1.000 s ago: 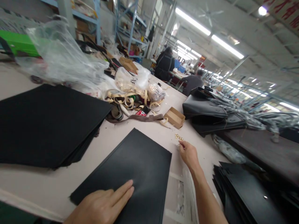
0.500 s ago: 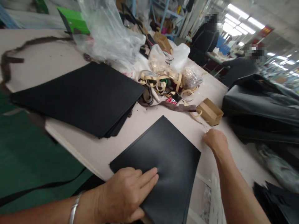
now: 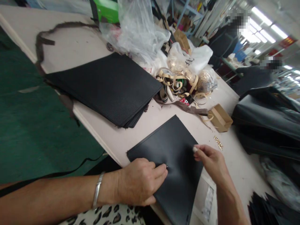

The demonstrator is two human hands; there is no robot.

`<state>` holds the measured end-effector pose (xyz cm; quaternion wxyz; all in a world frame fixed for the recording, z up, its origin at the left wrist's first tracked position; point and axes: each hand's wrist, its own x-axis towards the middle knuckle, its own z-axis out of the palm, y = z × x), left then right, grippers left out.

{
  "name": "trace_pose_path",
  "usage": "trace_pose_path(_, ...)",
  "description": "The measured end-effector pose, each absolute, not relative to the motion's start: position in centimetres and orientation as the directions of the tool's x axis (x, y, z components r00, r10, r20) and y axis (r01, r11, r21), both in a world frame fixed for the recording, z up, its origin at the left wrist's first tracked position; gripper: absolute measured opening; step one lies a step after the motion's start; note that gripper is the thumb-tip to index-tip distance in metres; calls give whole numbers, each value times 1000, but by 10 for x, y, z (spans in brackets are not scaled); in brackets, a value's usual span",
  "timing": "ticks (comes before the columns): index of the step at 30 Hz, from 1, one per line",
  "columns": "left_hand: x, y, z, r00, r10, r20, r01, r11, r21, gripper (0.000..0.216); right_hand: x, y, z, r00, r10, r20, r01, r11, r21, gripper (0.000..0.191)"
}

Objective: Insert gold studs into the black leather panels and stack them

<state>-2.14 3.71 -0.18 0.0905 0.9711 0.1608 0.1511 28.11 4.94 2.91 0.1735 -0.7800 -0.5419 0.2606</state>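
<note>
A black panel (image 3: pixel 181 178) lies on the tabletop (image 3: pixel 112 140) in front of the person, one corner pointing away. The left hand (image 3: pixel 142 181) rests over its near-left part, index and middle fingers together on the surface, their tips at a small shiny stud (image 3: pixel 167 167); whether the thumb grips the edge, I cannot tell. The right hand (image 3: pixel 211 159) is above the panel's right corner, thumb and forefinger pinched narrow; whether something small sits between them is unclear. Beyond it lie small gold pieces (image 3: pixel 218 143), near an open cardboard box (image 3: pixel 220 118). A stack of black panels (image 3: pixel 105 87) lies farther left.
</note>
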Motion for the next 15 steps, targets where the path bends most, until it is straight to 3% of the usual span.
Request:
trace_pose_path(1, -21, 37, -2, 898, 350, 265, 296, -929, 223, 66, 259, 36, 28, 203, 947, -247, 701, -317, -638, 38)
trace_pose_path(3, -20, 36, -3, 895, 359, 263, 307, -926, 219, 64, 221, 13, 28, 115, 956, -268, 694, -271, -667, 32)
trace_pose_path(8, -19, 36, -4, 906, 330, 264, 278, -936, 217, 57, 182, -7, 34, 24, 965, -259, 777, -182, -603, 19)
trace_pose_path(15, -19, 33, -8, 892, 349, 289, 294, -931, 218, 59, 176, 2, 38, 9, 960, -281, 844, -158, -512, 17)
